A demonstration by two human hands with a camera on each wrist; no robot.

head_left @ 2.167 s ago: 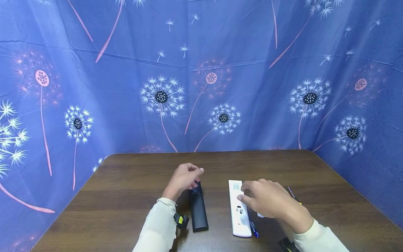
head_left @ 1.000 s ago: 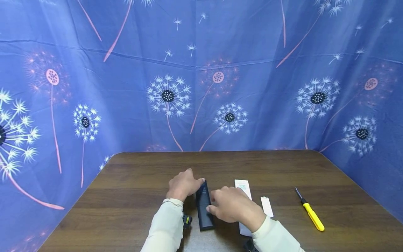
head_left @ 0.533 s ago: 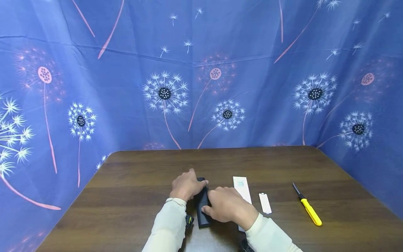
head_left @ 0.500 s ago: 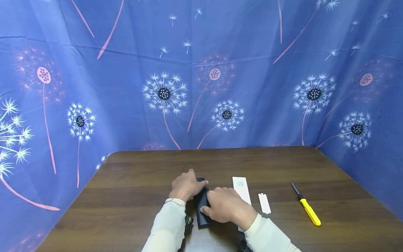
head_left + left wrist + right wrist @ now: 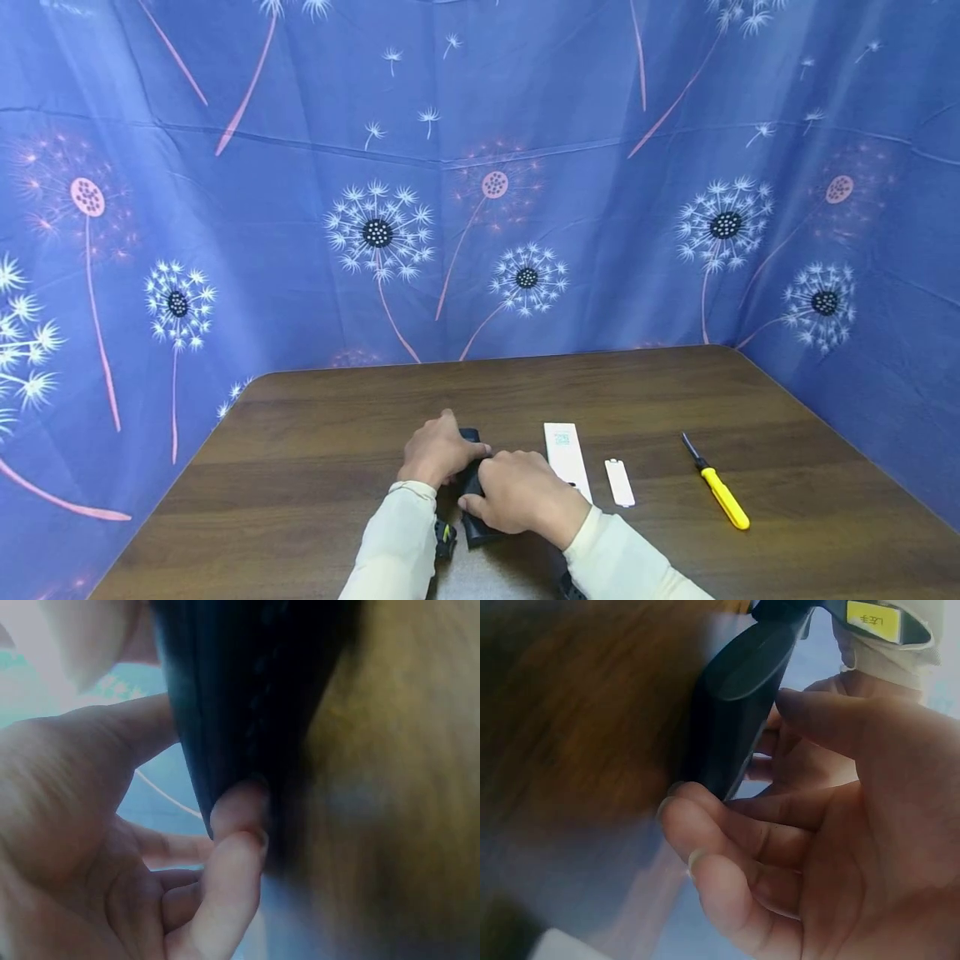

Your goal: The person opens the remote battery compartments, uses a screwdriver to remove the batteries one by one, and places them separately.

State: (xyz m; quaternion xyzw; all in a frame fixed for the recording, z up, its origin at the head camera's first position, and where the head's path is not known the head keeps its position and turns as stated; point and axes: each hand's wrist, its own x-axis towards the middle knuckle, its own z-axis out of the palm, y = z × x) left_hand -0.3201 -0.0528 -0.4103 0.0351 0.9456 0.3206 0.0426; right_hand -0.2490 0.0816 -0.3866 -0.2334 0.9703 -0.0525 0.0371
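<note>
Our right hand (image 5: 521, 493) has moved left of the white remote (image 5: 567, 455) onto the black remote (image 5: 471, 481), so we now have it two-handed there, left hand (image 5: 438, 451) curled round its far part, right fingers half-closed on its near part.

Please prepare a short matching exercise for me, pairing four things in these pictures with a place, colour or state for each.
Things:
1. screwdriver
2. small white piece
3. long black object
4. cloth backdrop

Descriptions:
A. held by the left hand and right hand
B. blue with a dandelion print
C. has a yellow handle
D. lies just right of the long white object

Pairs: 1-C, 2-D, 3-A, 4-B
</note>
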